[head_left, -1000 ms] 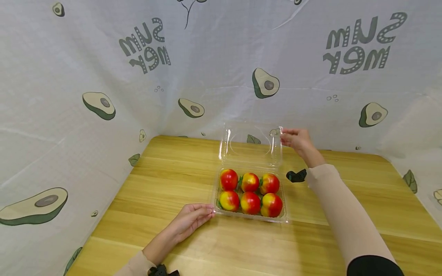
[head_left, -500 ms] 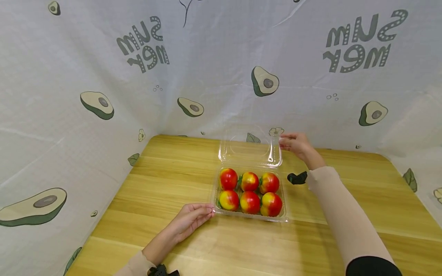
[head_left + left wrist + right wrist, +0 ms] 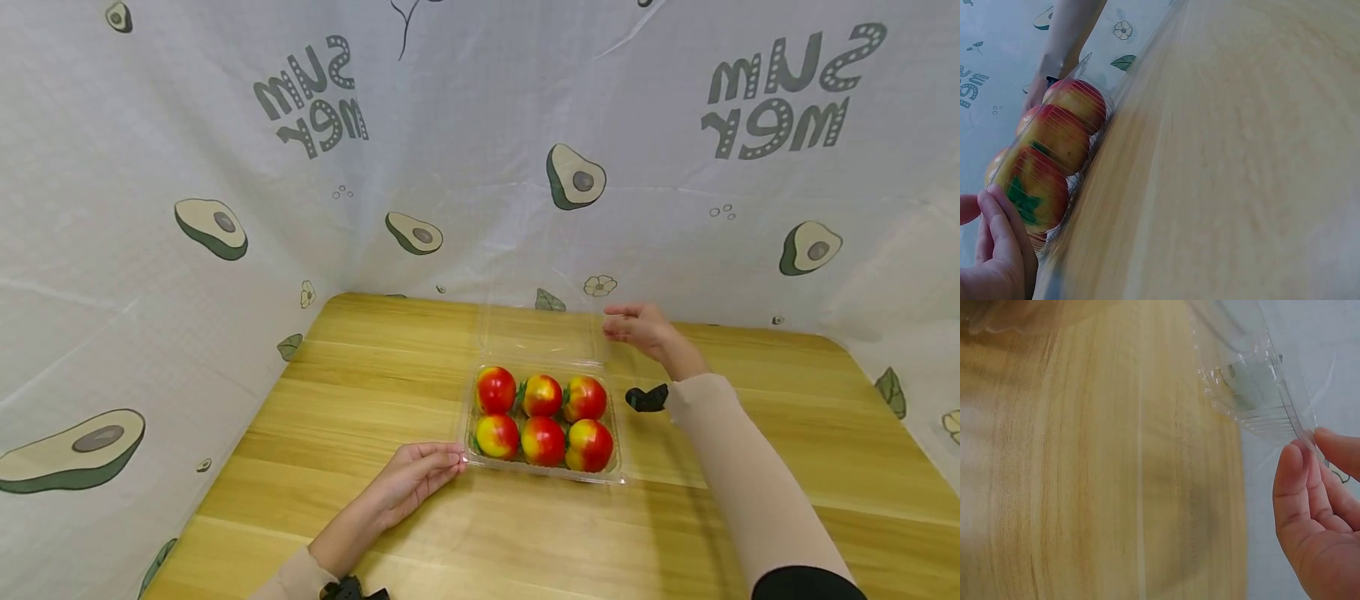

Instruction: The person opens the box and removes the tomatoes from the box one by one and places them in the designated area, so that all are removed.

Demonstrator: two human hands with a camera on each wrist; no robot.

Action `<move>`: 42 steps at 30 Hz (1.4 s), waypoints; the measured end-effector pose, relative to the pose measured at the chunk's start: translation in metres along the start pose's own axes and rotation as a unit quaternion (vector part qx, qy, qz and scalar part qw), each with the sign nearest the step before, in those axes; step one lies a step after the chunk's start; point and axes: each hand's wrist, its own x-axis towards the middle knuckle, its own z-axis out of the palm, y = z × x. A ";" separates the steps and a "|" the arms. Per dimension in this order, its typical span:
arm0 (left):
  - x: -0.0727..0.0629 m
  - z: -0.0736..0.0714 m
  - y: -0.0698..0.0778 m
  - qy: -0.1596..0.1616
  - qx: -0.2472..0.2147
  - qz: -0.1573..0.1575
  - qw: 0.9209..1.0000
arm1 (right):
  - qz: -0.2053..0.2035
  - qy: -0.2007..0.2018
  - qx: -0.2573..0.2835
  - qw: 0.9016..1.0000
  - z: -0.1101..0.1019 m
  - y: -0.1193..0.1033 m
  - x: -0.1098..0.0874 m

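Note:
A clear plastic clamshell box [image 3: 555, 476] sits on the wooden table, holding two rows of red-and-yellow fruits [image 3: 543, 440] with green leaves. Its hinged lid [image 3: 542, 337] is raised at the back, faint against the cloth. At the box's front left corner, my left hand [image 3: 416, 483] pinches the rim between thumb and fingers. My right hand [image 3: 643, 327] is at the lid's right edge; the right wrist view shows thumb and fingertips pinching the lid's rim [image 3: 1297, 422]. In the left wrist view the fruits [image 3: 1038, 187] show through the ribbed side wall, beside the fingertips.
A white cloth [image 3: 480, 142] printed with avocados and lettering hangs right behind the table [image 3: 360, 375] and along its sides. Black straps with small devices [image 3: 647, 398] are on both wrists. Bare wood extends either side of the box.
My right hand has come down a little at the lid's edge, and the lid's tilt has shifted with it. The left hand, box and fruits have stayed in place.

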 end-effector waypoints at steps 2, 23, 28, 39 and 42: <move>-0.001 0.000 0.000 0.001 0.001 -0.001 1.000 | -0.001 -0.004 0.006 1.000 0.000 0.002 -0.001; -0.003 0.001 0.001 -0.010 -0.005 0.002 1.000 | -0.006 -0.023 0.044 0.999 0.000 0.011 -0.003; -0.003 0.001 0.001 -0.010 -0.006 0.002 1.000 | -0.005 -0.019 0.049 0.999 0.000 0.014 -0.001; -0.002 0.001 0.000 -0.006 -0.007 0.006 1.000 | 0.000 -0.019 0.032 0.999 0.000 0.018 0.000; -0.002 0.000 0.000 -0.006 -0.009 0.006 1.000 | 0.002 -0.022 0.032 0.999 0.001 0.018 0.000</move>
